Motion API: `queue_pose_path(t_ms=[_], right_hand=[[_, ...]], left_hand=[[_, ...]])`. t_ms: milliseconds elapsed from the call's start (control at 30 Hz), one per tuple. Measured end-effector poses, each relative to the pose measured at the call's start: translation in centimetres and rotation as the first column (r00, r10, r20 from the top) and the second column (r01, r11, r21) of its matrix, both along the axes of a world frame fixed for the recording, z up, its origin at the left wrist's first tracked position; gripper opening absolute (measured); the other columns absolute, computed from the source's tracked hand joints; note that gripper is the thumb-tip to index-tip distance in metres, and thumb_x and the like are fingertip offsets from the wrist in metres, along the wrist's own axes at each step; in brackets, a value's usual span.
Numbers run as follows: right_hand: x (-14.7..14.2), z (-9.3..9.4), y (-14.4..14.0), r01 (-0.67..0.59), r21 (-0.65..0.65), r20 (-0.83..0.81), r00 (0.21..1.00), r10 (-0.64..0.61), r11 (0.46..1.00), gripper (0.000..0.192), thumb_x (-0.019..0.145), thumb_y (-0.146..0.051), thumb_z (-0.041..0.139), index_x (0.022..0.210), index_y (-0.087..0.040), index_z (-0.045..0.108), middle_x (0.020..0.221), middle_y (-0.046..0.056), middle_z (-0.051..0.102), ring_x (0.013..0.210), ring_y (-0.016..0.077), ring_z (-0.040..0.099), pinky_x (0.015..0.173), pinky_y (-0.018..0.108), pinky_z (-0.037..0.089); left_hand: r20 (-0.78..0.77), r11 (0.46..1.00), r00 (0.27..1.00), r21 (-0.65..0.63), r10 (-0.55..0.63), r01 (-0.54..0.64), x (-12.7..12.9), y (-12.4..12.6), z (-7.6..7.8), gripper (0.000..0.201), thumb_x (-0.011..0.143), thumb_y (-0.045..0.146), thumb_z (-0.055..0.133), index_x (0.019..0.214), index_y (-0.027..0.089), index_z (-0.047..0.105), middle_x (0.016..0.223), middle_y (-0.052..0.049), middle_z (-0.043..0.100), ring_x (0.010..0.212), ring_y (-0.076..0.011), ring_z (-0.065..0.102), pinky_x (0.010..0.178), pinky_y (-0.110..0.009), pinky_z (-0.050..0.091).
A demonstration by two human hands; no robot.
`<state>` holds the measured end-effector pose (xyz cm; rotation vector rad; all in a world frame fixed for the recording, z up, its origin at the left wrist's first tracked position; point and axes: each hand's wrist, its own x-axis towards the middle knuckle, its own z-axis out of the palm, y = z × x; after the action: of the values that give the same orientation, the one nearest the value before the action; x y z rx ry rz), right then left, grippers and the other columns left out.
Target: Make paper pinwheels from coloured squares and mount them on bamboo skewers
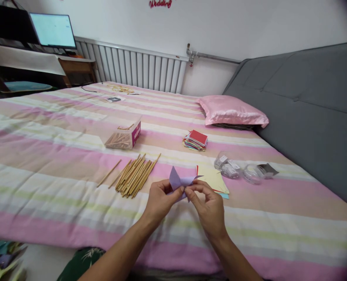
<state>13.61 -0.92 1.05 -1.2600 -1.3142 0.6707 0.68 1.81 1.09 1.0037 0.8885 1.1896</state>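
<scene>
Between my two hands, above the bed's near side, is a purple paper pinwheel (177, 181) with its pointed corners sticking up and out. My left hand (163, 197) pinches it from the left, the thumb pressing near its centre. From the right, my right hand (207, 203) closes thumb and fingertips on the same centre; anything small between them is hidden. Just behind my right hand lies a stack of pale yellow, red and blue paper sheets (211, 177). Left of my hands, a pile of thin golden-brown sticks (135, 175) rests on the striped bedspread (82, 218).
A clear plastic box of sticks (122, 136) stands behind the pile. Farther back are a stack of coloured paper squares (196, 139) and a pink pillow (232, 111). Round clear containers (229, 168) sit at right, before the grey headboard (302, 89). Coloured paper pieces (3, 257) lie at lower left.
</scene>
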Motion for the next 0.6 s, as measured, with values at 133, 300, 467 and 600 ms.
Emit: queue_pose_path(t_ms=[133, 300, 467, 600], right_hand=[[-0.11, -0.23, 0.08, -0.024, -0.025, -0.084, 0.996, 0.021, 0.999, 0.015, 0.075, -0.032, 0.067, 0.073, -0.018, 0.062, 0.078, 0.004, 0.063, 0.081, 0.0198, 0.058, 0.079, 0.034, 0.044], [-0.35, -0.24, 0.19, -0.093, -0.052, -0.302, 0.95, 0.073, 0.994, 0.03, 0.071, -0.032, 0.07, 0.093, -0.019, 0.056, 0.083, 0.004, 0.065, 0.079, 0.0184, 0.06, 0.072, 0.031, 0.046], [-0.54, -0.15, 0.23, -0.266, -0.146, -0.477, 0.863, 0.168, 0.953, 0.034, 0.073, -0.033, 0.069, 0.101, -0.018, 0.058, 0.093, 0.007, 0.068, 0.089, 0.0194, 0.062, 0.077, 0.031, 0.047], [-0.59, -0.33, 0.27, -0.28, -0.167, -0.578, 0.805, 0.136, 0.945, 0.038, 0.07, -0.033, 0.071, 0.102, -0.018, 0.055, 0.085, 0.005, 0.069, 0.081, 0.0181, 0.064, 0.077, 0.031, 0.048]], left_hand=[[-0.076, 0.998, 0.997, 0.055, -0.001, 0.005, -0.11, -0.09, 0.01, 0.022, 0.064, 0.03, 0.075, 0.074, 0.01, 0.073, 0.07, -0.007, 0.071, 0.068, -0.0198, 0.064, 0.068, -0.03, 0.051], [-0.159, 0.994, 0.987, 0.109, 0.033, -0.016, -0.11, -0.11, -0.07, 0.02, 0.065, 0.028, 0.074, 0.074, 0.01, 0.073, 0.068, -0.006, 0.07, 0.066, -0.0185, 0.063, 0.066, -0.028, 0.051], [-0.139, 0.997, 0.99, 0.079, 0.014, -0.004, 0.01, -0.04, -0.24, 0.02, 0.065, 0.028, 0.073, 0.074, 0.01, 0.072, 0.07, -0.006, 0.07, 0.067, -0.0186, 0.063, 0.068, -0.028, 0.05], [-0.151, 0.995, 0.988, 0.1, 0.025, -0.01, 0.06, -0.04, -0.41, 0.019, 0.065, 0.028, 0.073, 0.072, 0.01, 0.072, 0.066, -0.004, 0.068, 0.064, -0.0166, 0.061, 0.063, -0.025, 0.048]])
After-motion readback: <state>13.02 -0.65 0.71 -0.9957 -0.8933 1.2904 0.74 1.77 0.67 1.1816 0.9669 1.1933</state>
